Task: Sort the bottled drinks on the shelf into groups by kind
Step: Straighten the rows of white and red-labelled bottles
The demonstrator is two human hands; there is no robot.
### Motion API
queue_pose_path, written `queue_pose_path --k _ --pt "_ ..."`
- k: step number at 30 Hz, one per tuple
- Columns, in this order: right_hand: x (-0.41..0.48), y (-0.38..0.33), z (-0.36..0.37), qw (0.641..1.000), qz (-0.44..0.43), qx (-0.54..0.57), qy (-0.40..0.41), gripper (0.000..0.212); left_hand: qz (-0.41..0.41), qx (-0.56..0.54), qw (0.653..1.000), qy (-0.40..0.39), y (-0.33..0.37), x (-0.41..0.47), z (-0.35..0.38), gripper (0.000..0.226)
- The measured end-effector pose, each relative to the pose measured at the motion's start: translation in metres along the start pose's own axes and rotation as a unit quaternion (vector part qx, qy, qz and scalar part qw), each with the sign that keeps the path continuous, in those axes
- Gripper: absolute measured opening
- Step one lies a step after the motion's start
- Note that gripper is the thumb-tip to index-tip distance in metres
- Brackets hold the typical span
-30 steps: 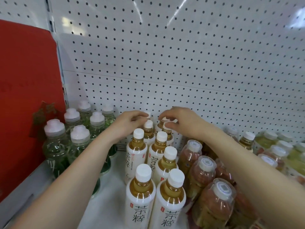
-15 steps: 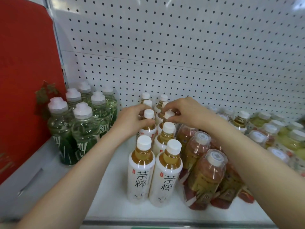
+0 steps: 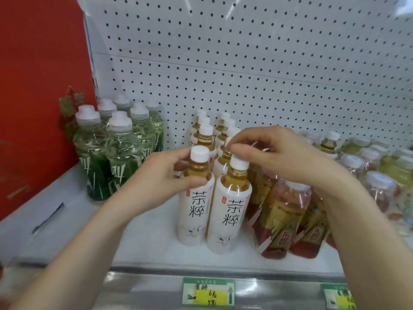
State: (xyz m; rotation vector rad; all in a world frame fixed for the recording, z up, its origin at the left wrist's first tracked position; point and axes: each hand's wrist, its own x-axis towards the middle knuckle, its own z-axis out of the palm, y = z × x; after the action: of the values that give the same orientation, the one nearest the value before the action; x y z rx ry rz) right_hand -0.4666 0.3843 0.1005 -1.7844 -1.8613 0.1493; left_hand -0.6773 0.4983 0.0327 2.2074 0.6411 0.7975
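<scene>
- Two files of white-sleeved plastic tea bottles (image 3: 206, 135) with amber liquid and white screw caps run from the front of the white metal shelf (image 3: 145, 238) back to the perforated white back panel (image 3: 245, 74), so this kind stands as one block.
- The left hand (image 3: 156, 182) wraps thumb and fingers round the neck of the front-left tea bottle (image 3: 196, 206), just under its cap. That hold suits nudging it flush against the front-right tea bottle (image 3: 230, 213), which it touches.
- The right hand (image 3: 279, 155) reaches over that neighbour, its curled fingertips pinching the cap of the second bottle in the right file (image 3: 223, 159), likely to straighten it.
- Clear green-tinted bottles with wide white caps (image 3: 116, 157) cluster at the left, a bare gap away from the tea.
- Leaning red-and-gold-labelled bottles (image 3: 283, 211) crowd the tea's right side.
- Grouping looks largely done, and this seems to be final squaring-up.
</scene>
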Motion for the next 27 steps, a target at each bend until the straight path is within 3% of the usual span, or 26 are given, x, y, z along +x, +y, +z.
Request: queue_pose_path --k 5,13,17,22,24,27 --pt "-0.014 0.002 0.026 1.000 0.006 0.003 0.023 0.028 -0.008 0.039 0.993 0.115 -0.011 0.021 0.015 0.040" --pt "-0.020 -0.016 0.047 0.991 0.005 -0.033 0.126 0.025 0.011 0.003 0.996 0.093 -0.024 0.023 0.022 0.042" --pt "0.001 -0.029 0.072 0.988 -0.015 0.004 0.153 0.032 0.011 -0.053 0.978 0.203 -0.035 -0.011 0.033 0.041" --pt "0.011 -0.036 0.087 0.988 -0.024 0.011 0.153 0.037 0.000 -0.068 0.986 0.155 -0.034 -0.043 0.051 0.062" --pt "0.005 -0.029 0.085 0.980 -0.012 0.013 0.196 0.036 -0.004 -0.034 0.987 0.157 -0.033 -0.045 0.055 0.071" --pt "0.004 -0.015 0.071 0.970 0.015 -0.092 0.226 0.032 -0.019 -0.019 0.986 0.164 -0.029 -0.046 0.055 0.075"
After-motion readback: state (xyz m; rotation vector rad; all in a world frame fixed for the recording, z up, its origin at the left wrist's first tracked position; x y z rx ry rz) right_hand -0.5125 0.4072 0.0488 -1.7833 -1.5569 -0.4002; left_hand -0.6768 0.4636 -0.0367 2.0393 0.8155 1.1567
